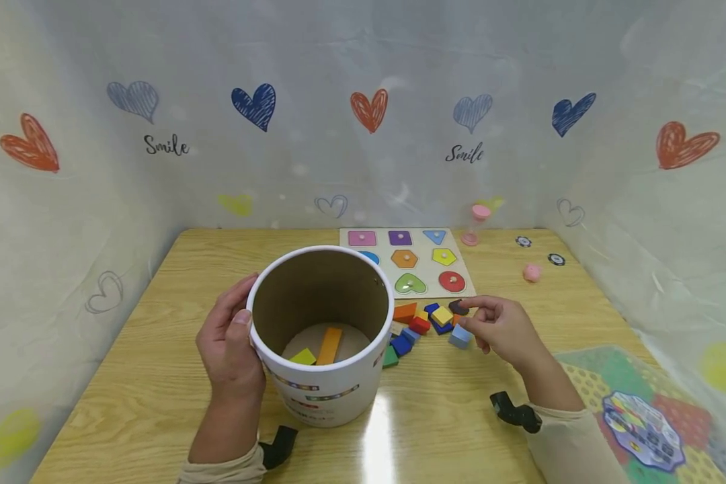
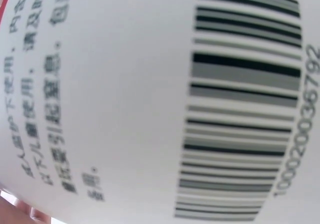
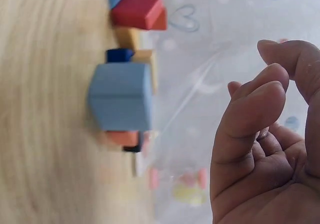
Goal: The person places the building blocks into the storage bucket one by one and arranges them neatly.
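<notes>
1. Left hand (image 1: 232,343): clamped on the left side of the white bucket (image 1: 339,396) at its rim, thumb and fingers curled against it. Left wrist view is nearly all bucket wall and barcode (image 2: 240,104); only a sliver of fingers at its lower left corner.
2. Right hand (image 1: 499,329): fingers partly bent, thumb and index tips slightly apart, nothing between them. Hovers above the right end of the block pile, near the light blue block (image 1: 460,337) and black block (image 1: 458,307). Head view overlaps index tip and black block; right wrist view shows no contact.
3. Bucket: left of mid-tabletop (image 1: 175,349), mouth toward the head camera. Inside: orange block (image 1: 329,346) and yellow-green block (image 1: 303,357), lower ends hidden by the near rim.
4. Pile: right of bucket, mid-tabletop, incl. red block (image 1: 419,325) and green block (image 1: 390,357). Bucket covers its left end; exact count can't be told.
5. Puzzle board (image 1: 468,286): at the tabletop's far edge, left part behind bucket. Pink hourglass (image 1: 476,225) just right of it.
6. Printed bag (image 1: 629,376): near right corner, cut off by frame, partly under the right sleeve (image 1: 571,444).
</notes>
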Demonstrator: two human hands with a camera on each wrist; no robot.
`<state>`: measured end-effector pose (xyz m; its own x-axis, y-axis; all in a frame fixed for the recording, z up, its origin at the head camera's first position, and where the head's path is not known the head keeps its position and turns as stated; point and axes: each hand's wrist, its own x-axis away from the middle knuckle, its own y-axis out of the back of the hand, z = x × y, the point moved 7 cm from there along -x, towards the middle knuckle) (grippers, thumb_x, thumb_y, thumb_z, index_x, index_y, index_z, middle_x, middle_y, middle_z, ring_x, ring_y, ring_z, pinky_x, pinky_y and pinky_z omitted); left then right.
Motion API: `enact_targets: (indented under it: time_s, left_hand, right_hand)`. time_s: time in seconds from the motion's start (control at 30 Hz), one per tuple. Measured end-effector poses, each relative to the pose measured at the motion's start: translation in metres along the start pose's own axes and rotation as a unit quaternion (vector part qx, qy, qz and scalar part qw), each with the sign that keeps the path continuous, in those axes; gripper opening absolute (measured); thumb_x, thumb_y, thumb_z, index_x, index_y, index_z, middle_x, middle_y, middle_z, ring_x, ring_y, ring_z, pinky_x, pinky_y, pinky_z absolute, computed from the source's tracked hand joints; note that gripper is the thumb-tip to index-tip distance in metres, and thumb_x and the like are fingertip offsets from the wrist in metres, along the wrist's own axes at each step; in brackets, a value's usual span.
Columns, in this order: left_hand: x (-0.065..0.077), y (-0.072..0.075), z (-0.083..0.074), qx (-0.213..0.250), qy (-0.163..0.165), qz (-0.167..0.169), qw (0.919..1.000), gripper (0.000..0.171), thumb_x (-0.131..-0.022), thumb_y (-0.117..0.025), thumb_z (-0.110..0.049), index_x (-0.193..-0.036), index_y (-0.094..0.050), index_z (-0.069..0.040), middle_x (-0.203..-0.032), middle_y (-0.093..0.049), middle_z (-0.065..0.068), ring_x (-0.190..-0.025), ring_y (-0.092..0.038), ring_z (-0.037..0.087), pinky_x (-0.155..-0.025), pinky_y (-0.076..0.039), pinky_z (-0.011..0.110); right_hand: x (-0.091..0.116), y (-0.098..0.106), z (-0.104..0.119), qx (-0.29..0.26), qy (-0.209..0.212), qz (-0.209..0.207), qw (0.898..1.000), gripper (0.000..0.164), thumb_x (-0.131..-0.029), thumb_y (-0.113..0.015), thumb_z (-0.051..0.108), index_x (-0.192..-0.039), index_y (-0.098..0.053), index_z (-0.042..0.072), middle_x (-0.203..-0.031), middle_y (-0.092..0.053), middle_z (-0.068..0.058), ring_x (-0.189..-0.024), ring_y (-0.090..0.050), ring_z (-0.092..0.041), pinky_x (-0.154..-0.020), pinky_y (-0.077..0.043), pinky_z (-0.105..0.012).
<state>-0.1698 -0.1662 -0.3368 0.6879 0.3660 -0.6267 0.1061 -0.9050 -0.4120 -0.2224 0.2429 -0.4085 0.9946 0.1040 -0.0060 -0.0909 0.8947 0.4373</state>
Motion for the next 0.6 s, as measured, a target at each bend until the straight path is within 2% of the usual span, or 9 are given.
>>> enact_targets:
  time_s: [0.13, 0.23, 0.43, 0.6]
  left_hand:
    - [-0.001, 0.0, 0.0, 0.007, -0.002, 0.001, 1.0, 0.04, -0.085, -0.038, 0.001, -0.116, -0.055, 0.019, -0.115, -0.059, 0.027, -0.105, -0.058, 0.036, -0.087, -0.049, 0.037]
    - [-0.001, 0.0, 0.0, 0.009, -0.003, 0.001, 1.0, 0.04, -0.085, -0.038, 0.001, -0.116, -0.055, 0.02, -0.115, -0.059, 0.027, -0.105, -0.058, 0.036, -0.088, -0.049, 0.037]
    - [-0.001, 0.001, -0.002, 0.01, -0.009, 0.003, 0.9999, 0.04, -0.085, -0.038, 0.001, -0.115, -0.054, 0.02, -0.115, -0.059, 0.028, -0.105, -0.058, 0.037, -0.087, -0.049, 0.037]
    - [-0.001, -0.001, -0.002, 0.006, -0.003, 0.005, 1.0, 0.039, -0.085, -0.038, 0.001, -0.116, -0.054, 0.02, -0.116, -0.059, 0.028, -0.106, -0.058, 0.036, -0.088, -0.049, 0.037]
  right_hand:
    - [-0.002, 0.0, -0.036, 0.005, -0.043, -0.001, 0.999, 0.04, -0.082, -0.073, 0.028, -0.116, -0.063, 0.008, -0.061, -0.053, -0.011, -0.044, -0.049, -0.023, -0.041, -0.043, -0.033]
    - [-0.003, -0.002, -0.05, 0.006, -0.058, 0.001, 0.998, 0.041, -0.08, -0.074, 0.028, -0.113, -0.062, 0.007, -0.061, -0.053, -0.01, -0.044, -0.048, -0.022, -0.04, -0.042, -0.032]
    - [-0.004, -0.011, -0.057, 0.034, -0.086, 0.026, 0.995, 0.047, -0.077, -0.077, 0.026, -0.115, -0.059, 0.005, -0.067, -0.056, -0.009, -0.049, -0.05, -0.02, -0.044, -0.045, -0.03]
    - [-0.002, -0.015, -0.056, 0.057, -0.082, 0.041, 0.994, 0.047, -0.079, -0.076, 0.023, -0.115, -0.058, 0.0, -0.067, -0.056, -0.009, -0.05, -0.05, -0.02, -0.045, -0.046, -0.031]
